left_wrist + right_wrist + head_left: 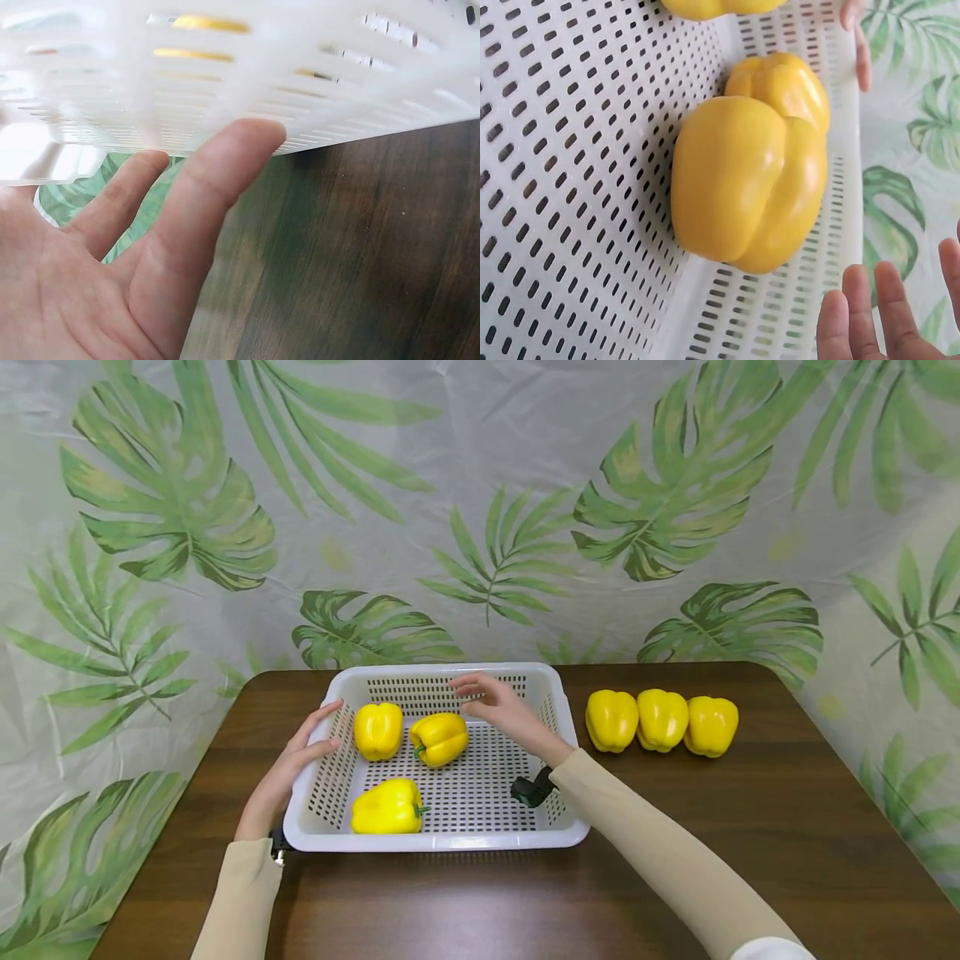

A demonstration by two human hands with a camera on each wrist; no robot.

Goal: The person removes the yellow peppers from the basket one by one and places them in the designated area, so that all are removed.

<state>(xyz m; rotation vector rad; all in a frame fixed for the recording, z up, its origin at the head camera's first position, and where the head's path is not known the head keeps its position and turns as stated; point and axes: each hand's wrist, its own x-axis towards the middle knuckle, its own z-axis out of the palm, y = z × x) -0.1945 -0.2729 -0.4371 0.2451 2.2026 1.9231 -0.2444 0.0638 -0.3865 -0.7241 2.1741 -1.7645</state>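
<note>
A white perforated plastic basket [480,841] stands on the table. Inside it, one yellow bell pepper [378,732] is upright at the back left. Beside that lies a tilted bell pepper [439,740] with its green stem down. The third bell pepper [387,807] rests on its side near the front wall. My left hand [288,768] holds the basket's left rim, some digits over it and others against the outer wall [187,97]. Above the basket's right half, my right hand [504,714] hovers with loosely extended fingers, holding nothing. The tilted pepper [742,180] is nearest to it.
Three more yellow bell peppers [662,721] stand in a row on the brown wooden table [750,827], right of the basket. A leaf-patterned cloth [495,543] hangs behind the table. A black wrist device [533,788] is under my right wrist.
</note>
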